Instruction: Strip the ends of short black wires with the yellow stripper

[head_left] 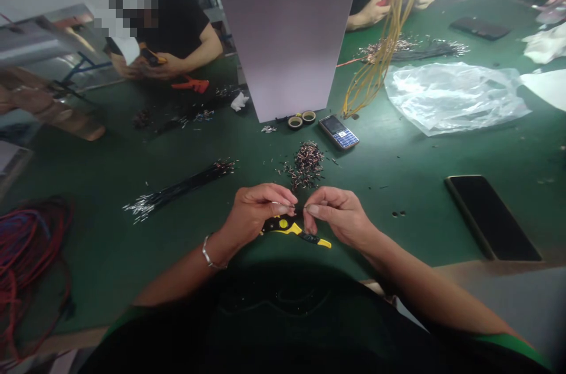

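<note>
My left hand (260, 204) pinches a thin piece with a pale end, which looks like a short wire (288, 204). Facing it across a small gap, my right hand (333, 212) has thumb and forefinger pressed together; a tiny dark bit shows at the tips, too small to name. Below both hands, a wire stripper (283, 224) with black and yellow handles lies on the green table (198, 244), partly hidden by my left fingers. Just beyond my fingertips is a pile of short black offcuts with copper-coloured ends (308, 161). A bundle of black wires (186, 186) lies to the left.
A keypad phone (339, 131) and tape rolls (302, 120) sit by a pale upright panel (292, 38). At right are a dark smartphone (490, 217) and a plastic bag (455, 97). Red cables (30, 250) lie left. Yellow wires (393, 26) hang down. Co-workers sit opposite.
</note>
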The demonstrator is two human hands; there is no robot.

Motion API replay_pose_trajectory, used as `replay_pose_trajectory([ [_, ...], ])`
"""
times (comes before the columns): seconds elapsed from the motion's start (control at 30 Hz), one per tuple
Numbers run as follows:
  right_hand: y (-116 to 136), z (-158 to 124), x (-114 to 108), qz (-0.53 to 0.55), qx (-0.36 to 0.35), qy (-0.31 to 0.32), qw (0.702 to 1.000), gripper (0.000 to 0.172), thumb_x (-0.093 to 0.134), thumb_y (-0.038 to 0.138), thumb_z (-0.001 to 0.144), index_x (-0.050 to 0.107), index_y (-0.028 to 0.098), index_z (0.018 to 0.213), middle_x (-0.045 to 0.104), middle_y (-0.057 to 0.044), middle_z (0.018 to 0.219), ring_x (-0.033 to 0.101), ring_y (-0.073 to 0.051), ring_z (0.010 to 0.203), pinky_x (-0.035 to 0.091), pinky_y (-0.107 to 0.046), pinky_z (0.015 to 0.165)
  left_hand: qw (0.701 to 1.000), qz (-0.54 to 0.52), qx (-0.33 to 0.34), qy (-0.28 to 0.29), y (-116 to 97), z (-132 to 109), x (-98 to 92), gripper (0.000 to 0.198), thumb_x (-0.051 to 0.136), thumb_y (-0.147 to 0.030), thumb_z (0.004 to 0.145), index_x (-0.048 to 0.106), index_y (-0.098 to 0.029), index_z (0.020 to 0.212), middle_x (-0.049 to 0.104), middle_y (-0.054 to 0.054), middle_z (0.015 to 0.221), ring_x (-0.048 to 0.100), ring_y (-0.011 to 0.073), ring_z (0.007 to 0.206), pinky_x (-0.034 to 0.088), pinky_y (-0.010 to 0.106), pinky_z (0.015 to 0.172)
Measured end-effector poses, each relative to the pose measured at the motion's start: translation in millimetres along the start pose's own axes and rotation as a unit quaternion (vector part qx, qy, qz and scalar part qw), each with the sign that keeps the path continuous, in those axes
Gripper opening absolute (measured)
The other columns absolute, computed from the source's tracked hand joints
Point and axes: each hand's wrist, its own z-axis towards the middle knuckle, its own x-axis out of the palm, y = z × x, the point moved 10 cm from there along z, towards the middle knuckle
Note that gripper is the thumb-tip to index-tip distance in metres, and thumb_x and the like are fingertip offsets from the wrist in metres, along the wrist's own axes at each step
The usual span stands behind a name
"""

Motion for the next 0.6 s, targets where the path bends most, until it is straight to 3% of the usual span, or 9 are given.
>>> replay_pose_trajectory([
  [0.3,-6.1,1.0,0.6,0.018,0.022,0.0,1.0,0.015,0.073,0.029,0.08,0.067,0.017,0.074,0.068,0.001,0.056,0.059,-0.011,0.045,0.048,-0.025,0.046,0.992,-0.094,-0.078,-0.028,16.5,3.5,0.2,0.01,0.08,-0.015,0.062,0.072,-0.019,0.063,0.072,0.002,0.079,0.064,0.0112,0.059,0.054,0.03,0.064],
  [0.6,-8.6,4.5,-3.3,0.024,0.019,-0.019,0.999,0.022,0.072,0.034,0.082,0.064,0.017,0.073,0.067,0.001,0.056,0.059,-0.012,0.046,0.048,-0.025,0.047,0.99,-0.043,-0.133,-0.035,31.1,2.1,-3.1,0.013,0.081,-0.018,0.064,0.074,-0.014,0.074,0.072,0.005,0.072,0.065,0.0131,0.06,0.053,0.027,0.062],
])
